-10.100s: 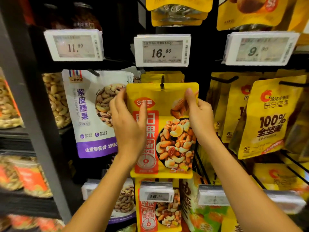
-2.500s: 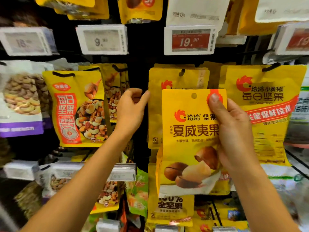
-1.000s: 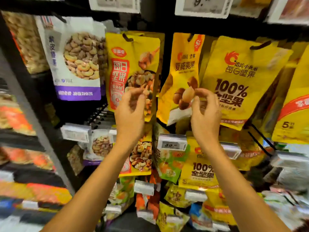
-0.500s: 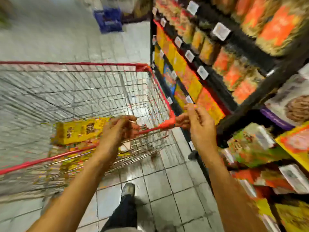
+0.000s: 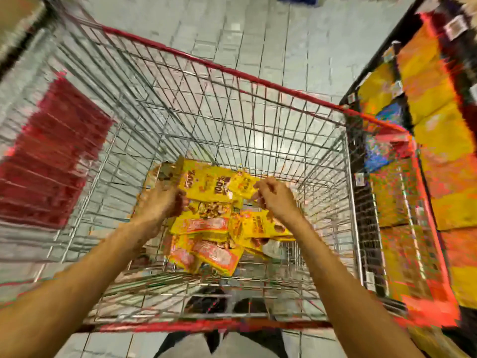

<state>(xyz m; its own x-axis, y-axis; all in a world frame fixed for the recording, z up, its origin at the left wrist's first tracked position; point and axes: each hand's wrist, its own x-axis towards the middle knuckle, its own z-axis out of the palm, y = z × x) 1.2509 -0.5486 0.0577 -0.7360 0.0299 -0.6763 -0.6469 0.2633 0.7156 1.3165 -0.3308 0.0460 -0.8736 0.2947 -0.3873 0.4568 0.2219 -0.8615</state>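
Both arms have come away from the hanging display and down into the large silver wire shopping cart with its red rim. The view has swung with them. A second ago it faced hooks of snack bags, half a second ago it caught the cart from the side, and now it looks straight down into the basket.

To the right, the dark store shelf packed with yellow and orange packets is only a smear. The pale grey tiled floor shows through the wire. On the cart's bottom lies a loose pile of yellow and orange foil snack packs, overlapping at odd angles.

Above that pile, at its far end, is the flat yellow foil pouch printed with "100%", tilted and not yet laid down. The left hand grips its left edge, fingers curled round the foil. The right hand is at the pouch's right corner with fingers bent in a narrow pinch. Blur hides whether they hold the corner or are just beside it.

By my reading, picking is over for this pouch and the drop is nearly done: it only needs letting go to settle on the pile. Where the hands were raised to the hanging bags before, they now flank one pouch low in the basket.
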